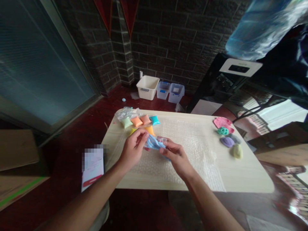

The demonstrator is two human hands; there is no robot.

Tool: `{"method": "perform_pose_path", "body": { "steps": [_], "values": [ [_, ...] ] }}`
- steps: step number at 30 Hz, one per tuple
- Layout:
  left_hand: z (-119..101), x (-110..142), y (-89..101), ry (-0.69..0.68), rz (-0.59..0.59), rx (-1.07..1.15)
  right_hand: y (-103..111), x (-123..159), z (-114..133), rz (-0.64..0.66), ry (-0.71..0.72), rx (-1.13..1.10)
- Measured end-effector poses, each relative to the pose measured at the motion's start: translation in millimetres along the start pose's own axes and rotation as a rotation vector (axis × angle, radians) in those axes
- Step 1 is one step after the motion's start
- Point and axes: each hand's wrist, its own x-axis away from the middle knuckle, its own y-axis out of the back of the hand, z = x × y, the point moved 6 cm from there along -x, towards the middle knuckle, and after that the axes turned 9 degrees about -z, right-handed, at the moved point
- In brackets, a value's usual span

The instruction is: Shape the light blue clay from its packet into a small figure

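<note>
At the left, the table's side edge runs near a crumpled clear bag and a row of small packets: pale green, orange, salmon and teal. Just beyond the left hand, a yellow packet and an amber packet show in part. The left hand's grip pinches the left end of a blue packet, thumb against fingertips. The blue packet lies between the hands above the table, its long axis roughly crosswise, dipping slightly to the right; neither hand is nearer, as both touch it. The right hand's grip pinches its right end, thumb on the near side. Rightward, bubble wrap spreads flat, giving the broadest sideways room. Well apart, near the right edge, sit coloured pieces.
</note>
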Motion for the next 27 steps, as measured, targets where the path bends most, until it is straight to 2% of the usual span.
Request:
{"method": "perform_pose_path", "body": {
  "steps": [7,11,14,19,27],
  "values": [
    [1.8,6.9,-1.3,0.116,-0.022,0.147,-24.1,0.6,0.0,0.125,-0.047,-0.066],
    [9.3,5.9,2.4,0.260,-0.046,0.333,-27.5,-3.7,-1.2,0.111,0.034,0.044],
    [13.1,5.8,3.4,0.316,-0.039,0.435,-31.3,-4.4,0.4,0.123,0.101,0.120],
    [14.9,6.8,4.7,0.317,-0.047,0.436,-37.3,-3.0,6.7,0.144,0.115,0.128],
    [11.0,6.1,7.0,0.289,-0.088,0.440,-36.9,-4.5,-3.3,0.089,-0.045,-0.099]
  ]
}}
